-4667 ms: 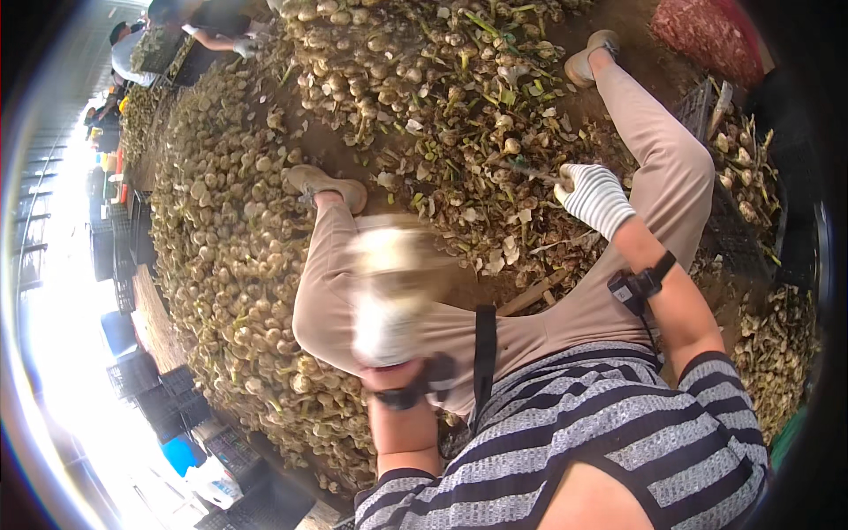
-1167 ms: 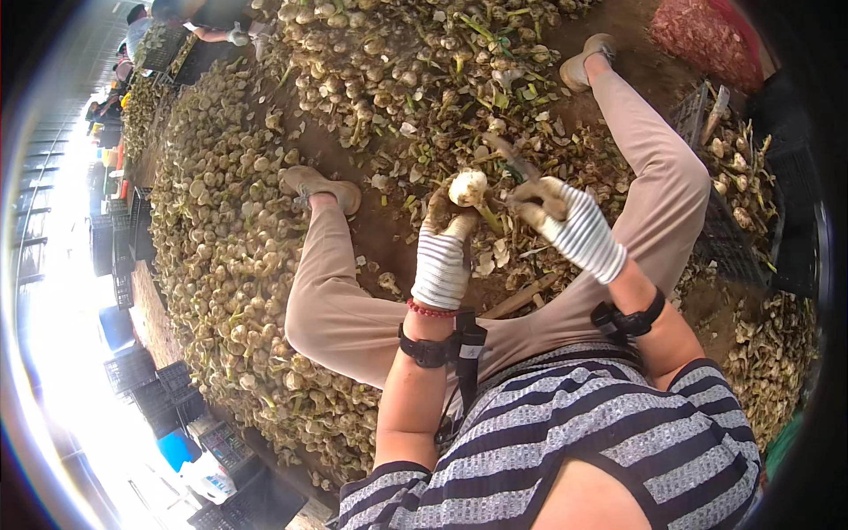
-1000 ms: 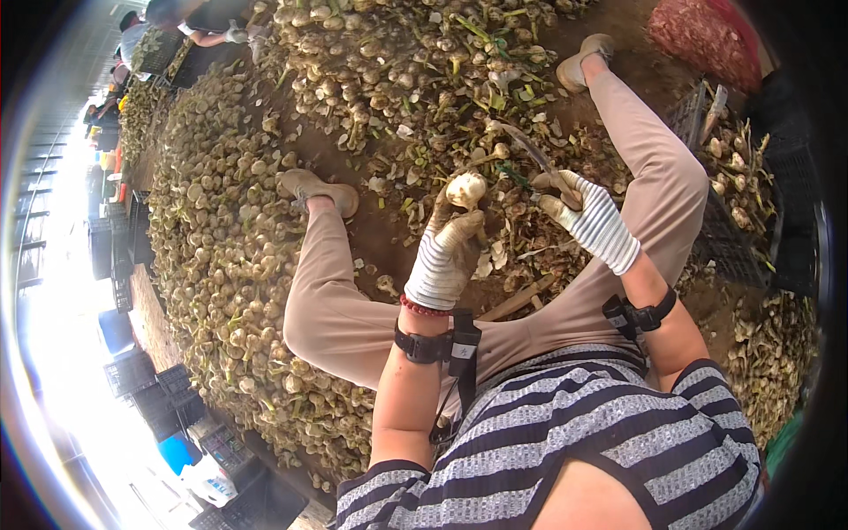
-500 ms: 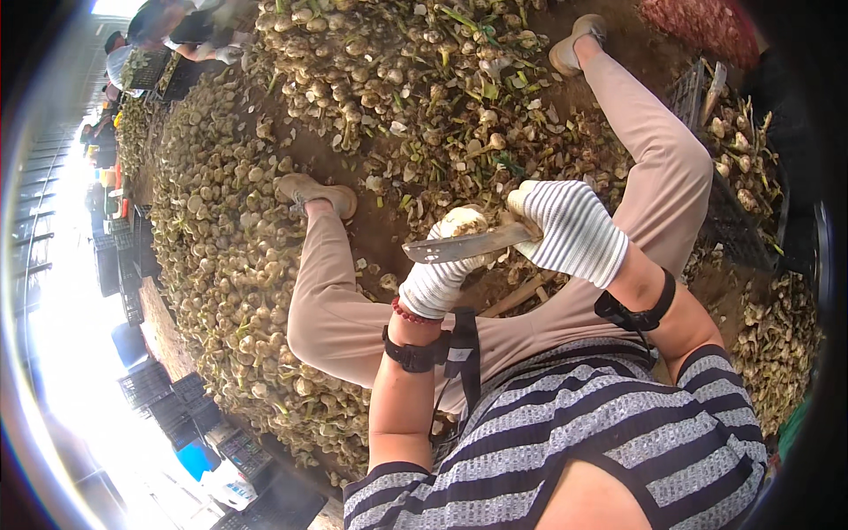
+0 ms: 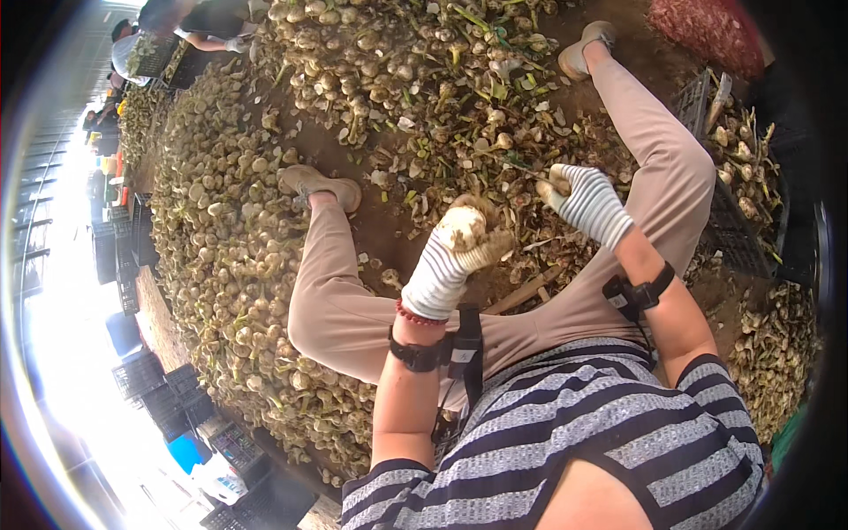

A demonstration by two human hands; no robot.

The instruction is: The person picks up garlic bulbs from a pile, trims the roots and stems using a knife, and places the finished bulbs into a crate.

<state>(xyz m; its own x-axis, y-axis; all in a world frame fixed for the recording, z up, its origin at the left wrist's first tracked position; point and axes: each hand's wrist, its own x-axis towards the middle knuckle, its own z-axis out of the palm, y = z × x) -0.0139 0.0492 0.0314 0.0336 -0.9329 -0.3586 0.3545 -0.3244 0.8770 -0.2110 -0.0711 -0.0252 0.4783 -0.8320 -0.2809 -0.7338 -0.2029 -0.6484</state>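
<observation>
My left hand [image 5: 437, 276], in a white striped glove, is closed around a garlic bulb [image 5: 461, 228] whose pale face points up. To its right and a little farther off is my right hand [image 5: 590, 205], gloved the same way with its fingers curled closed. A thin dark edge of the knife [image 5: 526, 169] juts leftward from that fist; most of the blade cannot be made out. The knife is apart from the bulb. Below both hands, between my legs, lie loose trimmings [image 5: 521, 243] and a wooden piece [image 5: 526, 291].
Heaped garlic [image 5: 230, 256] covers the ground at left, with another pile [image 5: 362, 62] ahead. A black crate [image 5: 738, 221] of garlic stands beside my right knee, and a red mesh sack [image 5: 707, 35] lies at far right. Another person [image 5: 208, 22] works at far left.
My right hand has drawn away from the left, up and to the right, taking the knife off the bulb. The bulb now shows plainly in my left hand.
</observation>
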